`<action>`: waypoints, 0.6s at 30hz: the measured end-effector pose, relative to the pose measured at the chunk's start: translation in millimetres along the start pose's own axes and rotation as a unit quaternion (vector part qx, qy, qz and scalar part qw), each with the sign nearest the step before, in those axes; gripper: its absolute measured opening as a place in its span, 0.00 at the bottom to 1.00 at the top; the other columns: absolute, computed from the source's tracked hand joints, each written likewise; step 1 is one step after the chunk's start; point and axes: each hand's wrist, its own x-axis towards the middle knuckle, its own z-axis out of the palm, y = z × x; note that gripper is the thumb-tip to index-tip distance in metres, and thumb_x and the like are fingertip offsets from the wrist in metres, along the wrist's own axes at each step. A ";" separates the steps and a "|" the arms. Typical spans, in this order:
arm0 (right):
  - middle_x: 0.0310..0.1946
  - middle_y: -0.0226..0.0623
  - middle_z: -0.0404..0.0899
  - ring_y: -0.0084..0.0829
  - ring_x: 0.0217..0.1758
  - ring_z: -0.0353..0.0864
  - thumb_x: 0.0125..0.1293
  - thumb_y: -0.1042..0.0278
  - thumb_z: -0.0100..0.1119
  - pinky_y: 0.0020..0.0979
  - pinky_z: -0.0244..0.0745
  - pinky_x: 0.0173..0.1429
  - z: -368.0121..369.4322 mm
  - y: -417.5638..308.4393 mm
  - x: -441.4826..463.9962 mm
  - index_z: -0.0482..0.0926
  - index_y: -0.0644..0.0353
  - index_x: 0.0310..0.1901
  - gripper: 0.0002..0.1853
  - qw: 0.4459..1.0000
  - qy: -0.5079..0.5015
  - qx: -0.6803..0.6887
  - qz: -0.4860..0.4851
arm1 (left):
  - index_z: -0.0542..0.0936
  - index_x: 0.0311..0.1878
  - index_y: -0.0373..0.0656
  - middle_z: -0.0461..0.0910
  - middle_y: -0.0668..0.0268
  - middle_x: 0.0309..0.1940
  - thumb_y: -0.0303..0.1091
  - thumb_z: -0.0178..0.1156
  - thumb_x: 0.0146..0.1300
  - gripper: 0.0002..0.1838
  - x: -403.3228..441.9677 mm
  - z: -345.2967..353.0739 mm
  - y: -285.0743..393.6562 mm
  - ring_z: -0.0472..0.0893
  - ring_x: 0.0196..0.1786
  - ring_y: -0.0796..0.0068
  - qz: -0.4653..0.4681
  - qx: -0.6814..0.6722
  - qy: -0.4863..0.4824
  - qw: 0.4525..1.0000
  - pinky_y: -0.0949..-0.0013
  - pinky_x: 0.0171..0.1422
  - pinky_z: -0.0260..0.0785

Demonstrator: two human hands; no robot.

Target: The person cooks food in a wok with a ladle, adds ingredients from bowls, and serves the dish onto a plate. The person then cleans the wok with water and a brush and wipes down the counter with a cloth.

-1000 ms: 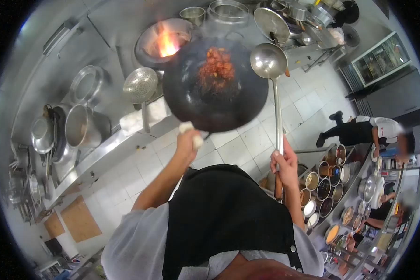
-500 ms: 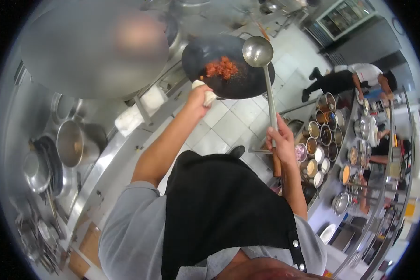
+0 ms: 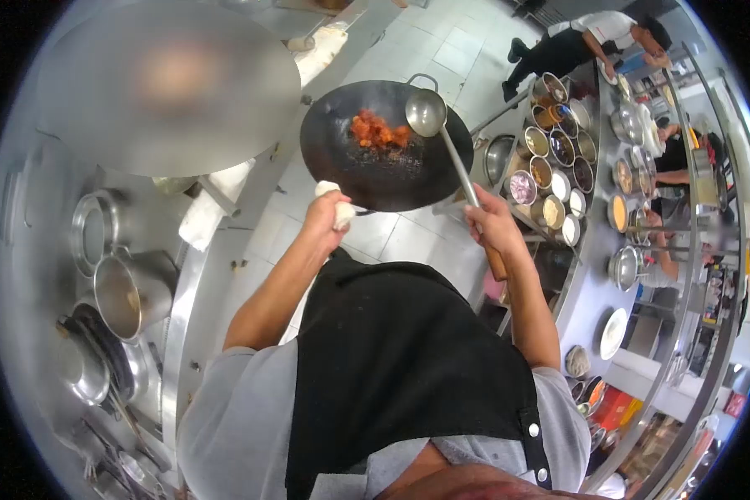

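Note:
My left hand [image 3: 327, 217] is closed around a folded white cloth [image 3: 342, 215] at the near rim of a black wok [image 3: 375, 187], gripping the wok through it. Reddish-orange chunks of food [image 3: 378, 131] lie in the wok, toward its far side. In my right hand [image 3: 493, 222] is the long handle of a metal ladle [image 3: 426, 113]; its wooden end sticks out below my fist. The ladle's bowl hangs over the right part of the wok; whether it touches the wok I cannot tell.
Right of me, several metal pots of sauces and ingredients [image 3: 550, 162] crowd a stand beside a steel counter [image 3: 571, 275]. A person [image 3: 592, 37] leans over that counter farther back. On the left, a steel pot [image 3: 129, 296] and pans [image 3: 87, 367] stand on a metal worktop.
My body and view have turned to the right. The wok, held in my left hand, has come nearer, and the ladle's bowl has lowered toward it.

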 end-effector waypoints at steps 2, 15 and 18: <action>0.26 0.24 0.71 0.20 0.23 0.71 0.73 0.71 0.61 0.26 0.68 0.28 -8.1 17.4 -20.7 0.66 0.56 0.81 0.35 0.999 0.043 -0.010 -0.013 | 0.78 0.46 0.46 0.80 0.65 0.33 0.24 0.62 0.59 0.12 -13.0 1.1 -21.1 0.81 0.31 0.71 0.056 0.025 0.016 0.998 0.68 0.32 0.73; 0.26 0.23 0.70 0.19 0.23 0.68 0.79 0.66 0.57 0.25 0.61 0.23 21.1 207.2 -94.1 0.69 0.48 0.51 0.07 0.862 -0.138 0.451 0.185 | 0.75 0.45 0.45 0.78 0.66 0.30 0.24 0.61 0.61 0.11 -49.2 -10.6 -199.8 0.80 0.27 0.69 0.005 0.093 0.042 0.995 0.64 0.25 0.71; 0.29 0.24 0.71 0.18 0.24 0.67 0.79 0.66 0.57 0.23 0.60 0.23 2.4 257.1 -124.4 0.68 0.47 0.51 0.07 0.846 -0.190 0.465 0.179 | 0.73 0.44 0.50 0.75 0.68 0.27 0.27 0.63 0.59 0.12 -77.6 -18.9 -239.6 0.76 0.23 0.70 -0.034 0.070 0.073 0.994 0.65 0.19 0.61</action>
